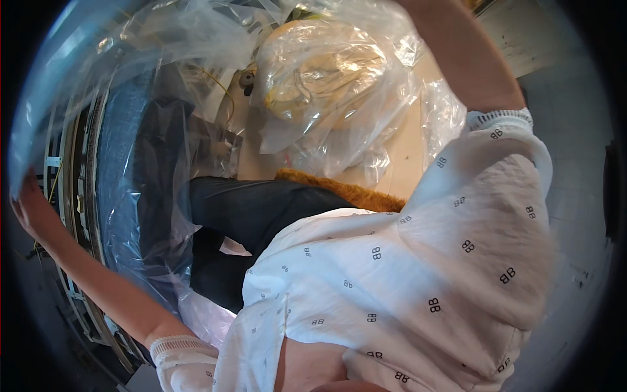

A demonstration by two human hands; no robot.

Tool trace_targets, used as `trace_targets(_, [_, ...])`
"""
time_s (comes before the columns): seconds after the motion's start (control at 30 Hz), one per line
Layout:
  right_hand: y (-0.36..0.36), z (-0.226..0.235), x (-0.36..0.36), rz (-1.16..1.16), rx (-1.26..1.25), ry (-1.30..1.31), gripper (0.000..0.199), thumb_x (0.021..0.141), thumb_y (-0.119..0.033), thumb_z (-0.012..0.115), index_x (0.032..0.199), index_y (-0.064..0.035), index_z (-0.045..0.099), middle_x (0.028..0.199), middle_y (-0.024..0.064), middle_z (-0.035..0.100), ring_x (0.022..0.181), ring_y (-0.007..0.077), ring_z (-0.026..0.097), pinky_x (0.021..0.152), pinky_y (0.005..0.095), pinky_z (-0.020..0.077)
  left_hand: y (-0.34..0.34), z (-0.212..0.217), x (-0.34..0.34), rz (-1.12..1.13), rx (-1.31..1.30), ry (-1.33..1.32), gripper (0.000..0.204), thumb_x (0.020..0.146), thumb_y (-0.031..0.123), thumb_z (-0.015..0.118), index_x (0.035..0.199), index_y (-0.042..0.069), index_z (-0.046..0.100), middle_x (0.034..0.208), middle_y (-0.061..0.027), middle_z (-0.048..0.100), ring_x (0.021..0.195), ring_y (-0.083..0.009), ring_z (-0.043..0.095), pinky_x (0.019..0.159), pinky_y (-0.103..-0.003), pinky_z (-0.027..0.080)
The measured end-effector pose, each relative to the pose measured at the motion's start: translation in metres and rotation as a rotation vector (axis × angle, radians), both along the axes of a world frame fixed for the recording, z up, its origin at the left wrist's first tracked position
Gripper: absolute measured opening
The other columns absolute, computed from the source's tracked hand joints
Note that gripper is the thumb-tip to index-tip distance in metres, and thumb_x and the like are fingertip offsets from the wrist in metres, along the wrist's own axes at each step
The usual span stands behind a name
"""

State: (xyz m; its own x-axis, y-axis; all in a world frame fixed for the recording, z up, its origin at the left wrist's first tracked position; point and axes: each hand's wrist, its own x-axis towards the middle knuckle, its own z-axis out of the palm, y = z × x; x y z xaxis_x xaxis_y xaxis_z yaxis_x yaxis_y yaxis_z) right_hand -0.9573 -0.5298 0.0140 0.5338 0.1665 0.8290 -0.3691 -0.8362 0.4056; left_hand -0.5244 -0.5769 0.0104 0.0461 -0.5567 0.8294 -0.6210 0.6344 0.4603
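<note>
The left hand [26, 206] grips the near edge of a large clear plastic bag [124, 78], fingers closed on the film at the left rim of the view. The right forearm [457, 59] reaches up out of view, so I cannot tell that hand's state. Beneath the bag lie dark garments [255, 209] and a bagged tan bundle [320, 78].

The right hand is cut off by the top edge, above the clear plastic sheet [130, 78]. The left hand [26, 209] sits at the sheet's left side, blurry, its fingers hard to see. A yellowish thing [313, 78] under the sheet is too wrapped to tell.
</note>
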Motion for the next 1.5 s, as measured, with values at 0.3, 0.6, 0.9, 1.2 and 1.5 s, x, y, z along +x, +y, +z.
trace_targets(0.3, [0.147,-0.133,0.265,1.525,2.359,-0.268,0.017,0.082,-0.013,0.050,0.097,-0.0071,0.055,0.074,0.0025,0.052,0.064,0.0124,0.052,0.055,0.0236,0.0420,0.126,-0.056,0.117,0.118,0.554,-0.066,0.039,0.080,0.016,0.062,0.117,0.007,0.052,0.124,-0.0091,0.044,0.111,-0.0231,0.046,0.089,-0.034,0.040])
trace_targets(0.6, [0.144,-0.070,0.345,1.507,1.509,0.704,0.019,0.077,-0.018,0.062,0.090,-0.0046,0.061,0.088,0.0070,0.056,0.076,0.0195,0.056,0.066,0.0286,0.0451,0.345,-0.118,0.160,0.498,0.485,0.217,0.012,0.072,0.003,0.063,0.081,0.007,0.056,0.112,-0.0061,0.047,0.096,-0.0148,0.049,0.085,-0.026,0.037])
trace_targets(0.9, [0.073,-0.180,0.479,0.619,0.522,0.850,0.053,0.077,-0.034,0.060,0.123,-0.0119,0.047,0.136,0.0056,0.034,0.126,0.0271,0.030,0.101,0.0480,0.0258,0.558,-0.199,0.169,1.008,1.090,0.344,0.018,0.065,0.006,0.067,0.081,0.006,0.060,0.090,-0.0027,0.051,0.082,-0.0153,0.053,0.067,-0.028,0.041])
trace_targets(1.2, [0.081,-0.172,0.478,0.546,0.500,1.012,0.053,0.084,-0.043,0.046,0.128,-0.0142,0.042,0.141,0.0048,0.027,0.131,0.0273,0.022,0.103,0.0513,0.0180,0.342,-0.158,0.225,1.066,0.494,0.032,0.024,0.079,0.014,0.062,0.098,0.000,0.057,0.094,-0.0042,0.058,0.079,-0.0140,0.054,0.071,-0.023,0.044])
trace_targets(1.5, [0.076,-0.156,0.499,0.751,0.967,0.696,0.065,0.071,-0.016,0.068,0.130,-0.0097,0.039,0.139,0.0148,0.027,0.120,0.0251,0.040,0.093,0.0326,0.0380,0.306,-0.175,0.246,0.903,0.185,0.658,0.008,0.083,0.009,0.059,0.087,0.003,0.056,0.074,0.0032,0.053,0.066,-0.0049,0.049,0.059,-0.020,0.042])
